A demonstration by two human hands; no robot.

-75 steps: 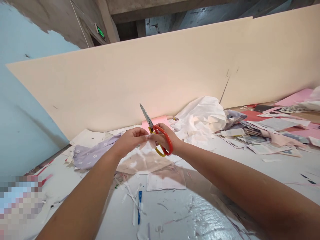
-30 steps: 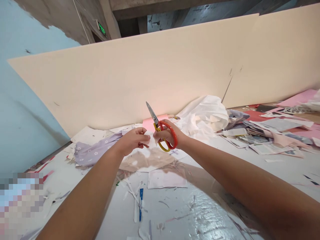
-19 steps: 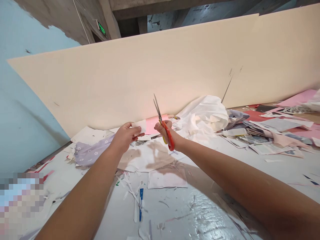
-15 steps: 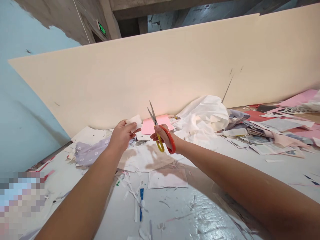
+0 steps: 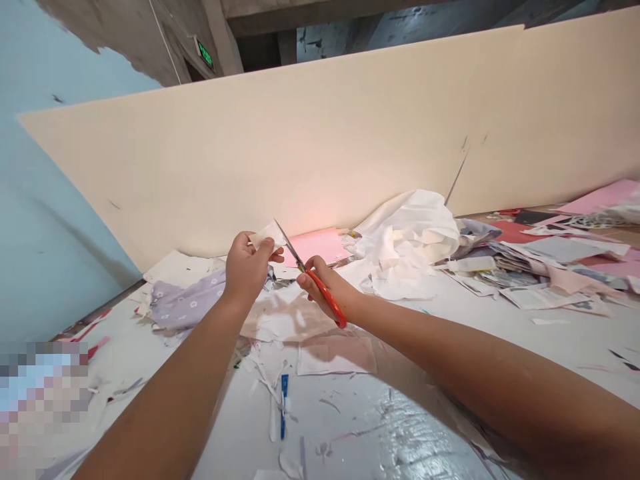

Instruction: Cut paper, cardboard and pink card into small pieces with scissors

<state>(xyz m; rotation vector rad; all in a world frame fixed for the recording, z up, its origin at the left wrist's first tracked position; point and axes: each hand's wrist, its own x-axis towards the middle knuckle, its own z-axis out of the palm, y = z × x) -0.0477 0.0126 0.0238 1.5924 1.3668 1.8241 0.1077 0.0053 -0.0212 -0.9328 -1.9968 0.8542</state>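
Note:
My left hand (image 5: 247, 268) pinches a small white paper scrap (image 5: 266, 234) and holds it up above the table. My right hand (image 5: 323, 288) is closed through the orange handles of a pair of scissors (image 5: 309, 276). The metal blades point up and to the left, with their tips at the edge of the scrap. Both hands hover over a heap of white cut paper (image 5: 285, 319) on the white table (image 5: 565, 340).
A tall cream board (image 5: 350, 133) stands along the back of the table. A pink sheet (image 5: 320, 244) and crumpled white paper (image 5: 410, 240) lie behind my hands. Lilac flowered fabric (image 5: 185, 305) lies at left, mixed papers (image 5: 540, 267) at right, strips and a blue sliver (image 5: 283, 400) nearer me.
My hands parted, the left lifting the white scrap. The scissors then swung from pointing upward to pointing left, and their tips now meet the scrap.

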